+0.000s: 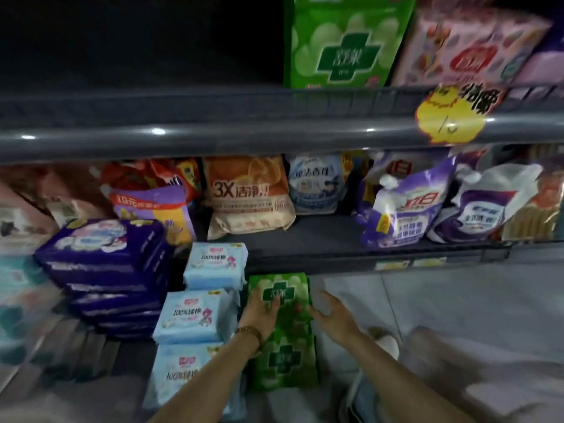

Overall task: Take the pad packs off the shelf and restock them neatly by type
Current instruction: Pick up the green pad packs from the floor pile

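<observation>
Far left: blurred pink and teal packs, type not legible. Next to them, a stack of dark blue pad packs (100, 270) lies flat, several high, leaning slightly. Just right of the stack, three light blue pad packs (195, 315) lie in a column running front to back, their ends touching or overlapping. Directly beside that column, two green pad packs (283, 364), each marked with a dark green cross, lie end to end below the front edge of the middle shelf (320, 239). Whether they rest on the floor or on a bottom board cannot be determined. The left hand (262, 312), with a bracelet (248, 332) at the wrist, lies palm down on the farther green pack, fingers straight and spread, gripping nothing. The right hand (332, 315) hovers at the right edge of that same pack, fingers splayed and holding nothing. Its thumb is close to the pack's edge, but contact cannot be confirmed. On the middle shelf, an orange bag (247, 196) stands behind the light blue column, and a purple pouch (406, 206) leans further right. On the upper level, a large green pack (345, 41) with the same cross stands upright. A yellow price tag (451, 117) hangs on the upper front rail at right. Grey floor tiles (457, 300) show at lower right.
</observation>
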Demonstrator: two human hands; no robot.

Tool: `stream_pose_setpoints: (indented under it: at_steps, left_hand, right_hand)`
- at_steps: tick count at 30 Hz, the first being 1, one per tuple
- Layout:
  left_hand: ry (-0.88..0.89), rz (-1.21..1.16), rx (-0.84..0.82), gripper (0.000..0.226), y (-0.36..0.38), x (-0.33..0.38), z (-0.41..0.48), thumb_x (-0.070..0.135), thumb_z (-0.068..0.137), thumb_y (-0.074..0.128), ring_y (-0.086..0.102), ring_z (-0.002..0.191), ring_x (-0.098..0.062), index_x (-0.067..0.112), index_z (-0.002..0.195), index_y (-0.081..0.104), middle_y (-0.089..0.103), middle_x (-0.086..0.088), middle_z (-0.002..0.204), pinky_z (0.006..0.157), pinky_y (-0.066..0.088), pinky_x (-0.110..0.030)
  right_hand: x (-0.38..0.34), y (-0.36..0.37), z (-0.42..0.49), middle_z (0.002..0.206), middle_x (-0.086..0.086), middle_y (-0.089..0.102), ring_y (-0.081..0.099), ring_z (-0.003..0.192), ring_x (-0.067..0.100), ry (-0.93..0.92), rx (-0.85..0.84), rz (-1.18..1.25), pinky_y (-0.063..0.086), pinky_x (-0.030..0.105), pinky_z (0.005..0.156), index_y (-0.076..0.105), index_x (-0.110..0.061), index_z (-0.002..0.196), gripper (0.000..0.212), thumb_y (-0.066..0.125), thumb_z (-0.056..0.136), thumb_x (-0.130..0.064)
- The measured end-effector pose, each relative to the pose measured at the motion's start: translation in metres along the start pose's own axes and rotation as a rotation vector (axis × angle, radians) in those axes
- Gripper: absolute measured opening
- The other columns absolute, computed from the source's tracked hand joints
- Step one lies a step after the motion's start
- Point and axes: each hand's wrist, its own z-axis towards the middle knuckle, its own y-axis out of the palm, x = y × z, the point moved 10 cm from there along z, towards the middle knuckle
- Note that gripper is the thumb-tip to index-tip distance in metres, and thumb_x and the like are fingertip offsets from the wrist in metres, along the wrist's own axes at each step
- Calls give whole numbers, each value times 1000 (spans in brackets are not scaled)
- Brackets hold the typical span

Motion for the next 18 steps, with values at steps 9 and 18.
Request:
stream_pose_setpoints:
  at_steps: [9,18]
  left_hand:
    - [-295,-301,166,67,7,-63,66,49,92,51,50,122,-38,11,143,32,47,-17,140,102,43,-49]
    - [-554,-751,94,63,30,-75,62,58,94,37,61,93,-32,11,133,50,55,-14,129,52,53,-37]
  right_hand:
    - [37,37,62,157,6,23,29,141,28,298,-44,517,33,36,108,21,-19,151,78,60,89,-46]
    - [53,64,86,108,14,66,68,87,26,327,-106,804,59,35,68,48,-18,113,34,68,88,-28]
